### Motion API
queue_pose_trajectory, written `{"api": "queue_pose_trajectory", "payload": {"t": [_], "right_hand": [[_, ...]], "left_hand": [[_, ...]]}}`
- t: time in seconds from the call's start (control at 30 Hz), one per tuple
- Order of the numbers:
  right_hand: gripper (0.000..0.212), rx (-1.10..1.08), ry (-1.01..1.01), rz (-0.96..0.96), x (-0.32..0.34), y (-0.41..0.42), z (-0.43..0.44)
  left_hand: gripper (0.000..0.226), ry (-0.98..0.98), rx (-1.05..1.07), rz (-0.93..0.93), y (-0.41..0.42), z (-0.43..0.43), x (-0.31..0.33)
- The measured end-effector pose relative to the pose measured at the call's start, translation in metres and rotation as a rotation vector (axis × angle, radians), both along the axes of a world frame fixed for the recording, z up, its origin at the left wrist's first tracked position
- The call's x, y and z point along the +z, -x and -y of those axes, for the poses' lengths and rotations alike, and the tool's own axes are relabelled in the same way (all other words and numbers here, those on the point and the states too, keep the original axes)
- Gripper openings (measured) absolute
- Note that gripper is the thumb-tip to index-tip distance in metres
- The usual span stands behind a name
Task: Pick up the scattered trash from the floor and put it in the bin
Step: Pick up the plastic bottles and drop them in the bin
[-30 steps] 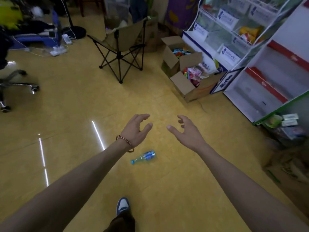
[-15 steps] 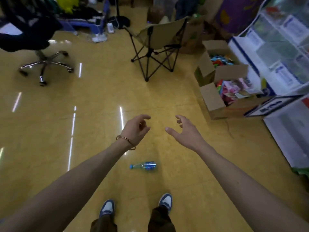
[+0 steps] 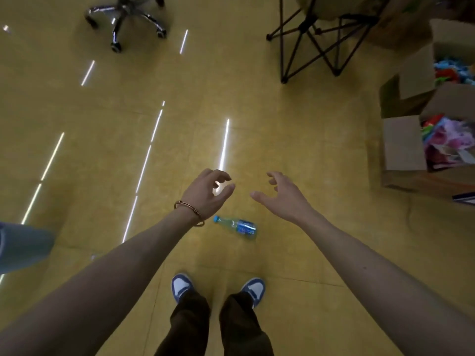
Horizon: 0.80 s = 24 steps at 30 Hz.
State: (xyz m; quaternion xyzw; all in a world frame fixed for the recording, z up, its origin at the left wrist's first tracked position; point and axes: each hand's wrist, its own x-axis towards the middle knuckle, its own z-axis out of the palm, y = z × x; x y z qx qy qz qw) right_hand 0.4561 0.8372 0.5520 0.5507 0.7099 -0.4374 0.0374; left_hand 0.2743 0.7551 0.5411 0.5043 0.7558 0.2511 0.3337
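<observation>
A small clear plastic bottle with a blue cap and blue label lies on its side on the yellow floor, just ahead of my feet. My left hand, with a copper bracelet at the wrist, hovers above and left of the bottle, fingers curled and apart, holding nothing. My right hand is stretched out above and right of the bottle, fingers spread and empty. Neither hand touches the bottle. No bin is in view.
An office chair base stands at the far left. A folding camp chair is at the far right. Open cardboard boxes full of colourful packets sit along the right edge. Someone's jeans leg shows at the left.
The view has tilted down and swung left, so the shelves left the frame. The bottle now lies closer to my feet, and both feet stand side by side. Both hands stay empty.
</observation>
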Motion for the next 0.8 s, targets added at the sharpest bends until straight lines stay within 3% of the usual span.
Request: {"api": "queue_pose_trajectory", "payload": {"t": [0.27, 0.5, 0.8], "right_hand": [[0.084, 0.039, 0.087, 0.086, -0.175, 0.025, 0.002], [0.091, 0.107, 0.112, 0.196, -0.331, 0.022, 0.004], [0.095, 0.382, 0.086, 0.455, -0.483, 0.013, -0.006]], "left_hand": [[0.053, 0.094, -0.039, -0.012, 0.026, 0.008, -0.157], [0.039, 0.17, -0.072, 0.002, 0.03, 0.018, -0.316], [0.045, 0.296, -0.097, -0.08, 0.05, 0.021, -0.471]]}}
